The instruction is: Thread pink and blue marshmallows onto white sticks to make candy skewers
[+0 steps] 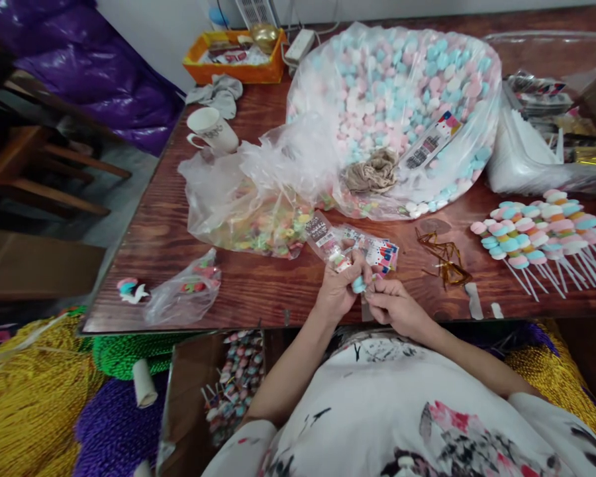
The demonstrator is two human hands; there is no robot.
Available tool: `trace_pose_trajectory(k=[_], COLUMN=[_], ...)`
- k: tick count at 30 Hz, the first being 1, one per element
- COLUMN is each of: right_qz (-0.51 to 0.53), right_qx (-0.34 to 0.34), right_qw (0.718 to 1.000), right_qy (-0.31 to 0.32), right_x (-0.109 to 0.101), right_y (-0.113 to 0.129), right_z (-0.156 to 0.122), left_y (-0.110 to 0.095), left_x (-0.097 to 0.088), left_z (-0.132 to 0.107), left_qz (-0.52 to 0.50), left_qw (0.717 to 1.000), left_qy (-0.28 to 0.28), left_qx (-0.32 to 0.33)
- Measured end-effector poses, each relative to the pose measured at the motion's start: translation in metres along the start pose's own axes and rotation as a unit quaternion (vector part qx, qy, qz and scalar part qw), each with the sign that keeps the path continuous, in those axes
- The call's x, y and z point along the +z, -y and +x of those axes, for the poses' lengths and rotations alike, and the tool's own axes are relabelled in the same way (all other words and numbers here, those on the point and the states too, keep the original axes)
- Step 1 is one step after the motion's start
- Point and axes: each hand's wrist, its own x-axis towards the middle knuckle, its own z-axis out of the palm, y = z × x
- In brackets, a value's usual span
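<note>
At the table's near edge, my left hand (345,285) is closed around a clear packet with printed lettering (322,237), whose top sticks out beyond the fingers. A pale blue candy piece (359,285) shows at its lower end. My right hand (396,306) meets it there in a pinch; whatever lies between those fingertips is too small to make out. Just behind the hands lie more printed packets (377,252). To the right are gold twist ties (442,260) and a pile of pastel candy skewers (541,232) on white sticks.
A large clear bag of pastel candies (377,73) fills the back. Left of it are a bag of coloured gummies (268,232), a white mug (213,130) and an orange tray (243,71). A plastic bin (531,175) stands right. Below the table, a box (189,397) holds more skewers.
</note>
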Motion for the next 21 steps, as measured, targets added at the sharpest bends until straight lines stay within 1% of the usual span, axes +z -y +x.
trace_pose_trajectory(k=[2, 3, 5, 7, 9, 11, 13, 15, 16, 17, 18, 19, 20, 21], right_qz=[0.01, -0.013, -0.094, -0.187, -0.265, -0.341, -0.432, -0.516, -0.544, -0.557, -0.554, -0.534, -0.496, -0.441], right_qx=[-0.011, -0.035, -0.099, -0.158, -0.201, -0.245, -0.29, -0.324, -0.334, -0.339, -0.338, -0.328, -0.308, -0.275], right_qw=[1.0, 0.999, 0.989, 0.966, 0.938, 0.9, 0.843, 0.778, 0.753, 0.739, 0.742, 0.76, 0.794, 0.84], right_qy=[-0.016, -0.029, -0.056, -0.08, -0.101, -0.119, -0.138, -0.155, -0.162, -0.167, -0.169, -0.17, -0.167, -0.157], right_x=[0.002, 0.001, -0.002, -0.007, -0.014, -0.02, -0.026, -0.03, -0.031, -0.031, -0.031, -0.03, -0.028, -0.025], right_y=[0.003, 0.005, 0.009, 0.01, 0.008, 0.004, -0.001, -0.004, -0.004, -0.003, -0.002, 0.0, 0.002, 0.004], right_z=[0.004, 0.004, 0.003, 0.0, -0.002, -0.004, -0.004, -0.005, -0.005, -0.005, -0.005, -0.005, -0.005, -0.004], left_y=[0.004, 0.005, 0.001, -0.01, -0.024, -0.034, -0.036, -0.032, -0.028, -0.024, -0.021, -0.018, -0.016, -0.016], left_x=[-0.001, -0.002, -0.008, -0.013, -0.016, -0.015, -0.01, -0.004, -0.002, 0.0, 0.001, 0.002, 0.002, 0.002], left_z=[0.0, 0.001, 0.003, 0.006, 0.009, 0.011, 0.013, 0.015, 0.016, 0.017, 0.018, 0.019, 0.02, 0.02], left_qz=[-0.001, -0.003, -0.011, -0.024, -0.032, -0.018, -0.002, -0.01, -0.021, -0.033, -0.042, -0.05, -0.053, -0.053], left_qw=[1.0, 1.0, 1.0, 0.999, 0.997, 0.996, 0.995, 0.993, 0.992, 0.991, 0.991, 0.991, 0.991, 0.992], left_qy=[0.001, -0.003, -0.013, -0.021, -0.026, -0.036, -0.054, -0.074, -0.083, -0.09, -0.093, -0.095, -0.095, -0.094], left_qx=[-0.012, -0.014, -0.003, 0.027, 0.058, 0.079, 0.086, 0.089, 0.09, 0.089, 0.087, 0.083, 0.076, 0.07])
